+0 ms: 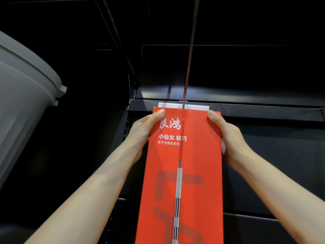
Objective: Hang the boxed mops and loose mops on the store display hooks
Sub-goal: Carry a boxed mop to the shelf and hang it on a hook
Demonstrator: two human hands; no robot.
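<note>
1. A grey plastic bucket point(26, 95) fills the upper left of the frame; black metal shelving point(255, 110) lies behind.
2. The left hand point(142, 134) and right hand point(228, 136) clasp the tall red cardboard mop box point(182, 173) at centre, under a thin metal hook rod point(189, 59).

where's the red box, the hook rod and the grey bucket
red box point(182, 155): head view, middle of its front face
hook rod point(189, 59): head view, mid-length of the thin rod above the box
grey bucket point(22, 95): head view, its side wall

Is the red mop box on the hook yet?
Cannot tell. The hook rod meets the red mop box at its top edge, but both hands grip it.
</note>
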